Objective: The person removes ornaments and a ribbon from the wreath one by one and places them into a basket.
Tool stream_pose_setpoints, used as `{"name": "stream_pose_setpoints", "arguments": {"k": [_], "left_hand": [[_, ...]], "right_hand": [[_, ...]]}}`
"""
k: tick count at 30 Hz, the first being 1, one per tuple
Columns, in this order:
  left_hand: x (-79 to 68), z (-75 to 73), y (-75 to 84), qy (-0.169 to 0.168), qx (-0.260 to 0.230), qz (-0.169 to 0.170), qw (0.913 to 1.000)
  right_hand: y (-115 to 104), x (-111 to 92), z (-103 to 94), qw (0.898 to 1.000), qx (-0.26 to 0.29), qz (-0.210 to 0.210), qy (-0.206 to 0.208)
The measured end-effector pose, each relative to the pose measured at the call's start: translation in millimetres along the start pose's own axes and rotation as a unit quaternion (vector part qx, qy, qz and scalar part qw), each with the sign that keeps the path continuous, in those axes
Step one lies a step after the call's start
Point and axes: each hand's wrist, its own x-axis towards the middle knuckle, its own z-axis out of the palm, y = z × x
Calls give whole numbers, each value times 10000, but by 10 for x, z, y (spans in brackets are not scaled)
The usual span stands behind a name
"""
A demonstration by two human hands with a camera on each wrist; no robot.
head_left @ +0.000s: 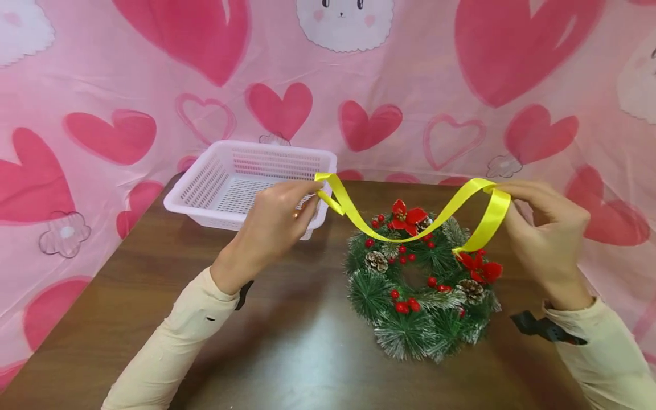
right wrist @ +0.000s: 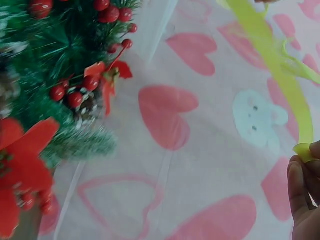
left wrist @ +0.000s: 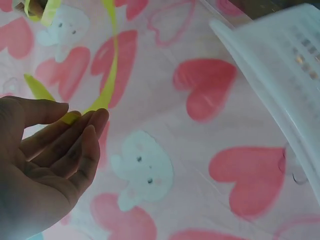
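A yellow ribbon (head_left: 389, 238) hangs in a sagging curve between the two hands, above the far part of a green wreath (head_left: 410, 336). My left hand (head_left: 279, 219) pinches one end part of it between thumb and fingers, and a short tail sticks out there. At the other side my right hand (head_left: 548, 233) pinches the ribbon, with a loose end dropping towards the wreath. The wreath lies on the table, trimmed with red flowers (head_left: 408, 218), red berries and pinecones (head_left: 376, 261). In the left wrist view the ribbon (left wrist: 112, 65) rises from the fingertips.
A white plastic basket (head_left: 205, 213) with slotted sides stands at the back left, behind the left hand. The brown wooden table (head_left: 266, 341) meets a pink heart-patterned cloth (head_left: 318, 74) hanging along its back and left sides.
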Motion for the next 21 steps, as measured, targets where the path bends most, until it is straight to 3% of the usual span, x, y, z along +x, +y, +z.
{"name": "stream_pose_setpoints", "arguments": {"k": [6, 11, 21], "left_hand": [[-16, -160, -167, 3, 200, -271, 9994], [-24, -281, -341, -32, 391, -494, 9980], [-83, -454, -685, 30, 831, -722, 9939]], "right_hand": [[23, 173, 235, 9960, -589, -406, -541], [42, 312, 489, 9944, -515, -425, -818], [357, 486, 841, 9868, -748, -632, -1290]]}}
